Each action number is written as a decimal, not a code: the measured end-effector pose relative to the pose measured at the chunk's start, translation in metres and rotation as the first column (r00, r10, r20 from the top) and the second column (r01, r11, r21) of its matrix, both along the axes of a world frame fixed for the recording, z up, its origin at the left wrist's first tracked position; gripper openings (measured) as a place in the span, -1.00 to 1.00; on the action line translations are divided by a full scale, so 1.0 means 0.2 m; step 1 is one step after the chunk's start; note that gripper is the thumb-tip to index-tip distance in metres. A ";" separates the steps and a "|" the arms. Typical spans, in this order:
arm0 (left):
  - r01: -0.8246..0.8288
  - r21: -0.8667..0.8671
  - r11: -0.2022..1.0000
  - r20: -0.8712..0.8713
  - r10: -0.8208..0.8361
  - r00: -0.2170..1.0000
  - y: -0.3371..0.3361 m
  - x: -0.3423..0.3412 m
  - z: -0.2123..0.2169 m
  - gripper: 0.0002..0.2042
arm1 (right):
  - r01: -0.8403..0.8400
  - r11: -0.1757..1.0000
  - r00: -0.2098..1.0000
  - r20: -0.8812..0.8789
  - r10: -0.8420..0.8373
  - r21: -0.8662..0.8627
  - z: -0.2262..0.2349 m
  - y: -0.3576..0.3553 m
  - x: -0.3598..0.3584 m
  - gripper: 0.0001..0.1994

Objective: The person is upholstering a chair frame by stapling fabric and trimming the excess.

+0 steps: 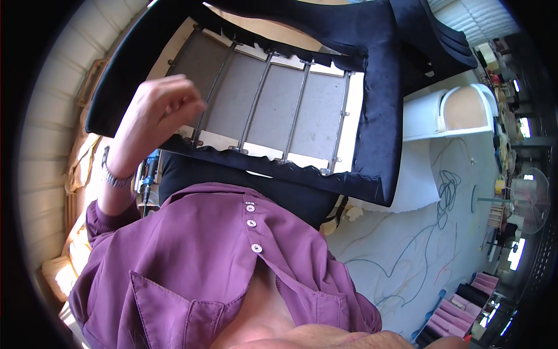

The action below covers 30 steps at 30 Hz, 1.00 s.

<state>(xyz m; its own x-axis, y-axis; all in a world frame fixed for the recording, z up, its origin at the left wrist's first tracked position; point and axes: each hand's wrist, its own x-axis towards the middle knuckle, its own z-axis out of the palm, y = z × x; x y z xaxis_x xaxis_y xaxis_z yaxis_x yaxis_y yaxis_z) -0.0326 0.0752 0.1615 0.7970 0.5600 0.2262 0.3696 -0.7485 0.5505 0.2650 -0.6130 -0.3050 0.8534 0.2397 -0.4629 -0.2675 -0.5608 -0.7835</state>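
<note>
The left hand [158, 107], its fingers curled but grip unclear, hides part of the black padded frame [382, 116], with a white sheet [415, 183], tangled cable [446, 195] and fan [531, 200] rightward.

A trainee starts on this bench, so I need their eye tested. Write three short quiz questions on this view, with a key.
1. True or false: the left hand is wearing a glove.
2. The panel behind the metal rods, inside the dark upholstered frame, is: A, red; B, grey; C, green.
3. Fill in: the tangled cable lies on the floor toward the ____ side of the picture.

Key:
1. False; it is bare, with its fingers curled.
2. B.
3. Right.
</note>
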 end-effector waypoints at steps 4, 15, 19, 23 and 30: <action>0.026 -0.441 0.897 -0.061 -0.059 0.996 -0.12 -0.26 -0.09 -0.79 | 0.066 0.967 0.997 0.010 -0.071 0.246 0.18 0.58 0.34 -0.61; -0.313 -0.465 0.828 -0.040 0.334 0.942 -0.10 -0.65 -0.52 -0.38 | -0.010 0.643 0.998 -0.029 0.051 0.766 1.38 1.91 0.67 -0.45; -0.377 -0.489 0.787 0.046 0.454 0.890 -0.14 -0.59 -0.54 -0.35 | 0.002 0.464 0.990 -0.067 0.124 0.886 1.72 2.12 0.48 -0.40; -0.533 -0.383 0.754 -0.059 0.556 0.829 -0.18 -0.57 -0.58 -0.43 | -0.165 0.456 0.972 0.066 0.224 0.874 1.64 2.06 0.47 -0.41; -0.419 -0.209 0.883 -0.074 0.413 0.908 -0.25 -0.33 -0.34 -0.61 | -0.675 0.735 0.617 0.592 0.519 0.059 1.91 2.09 0.65 -0.36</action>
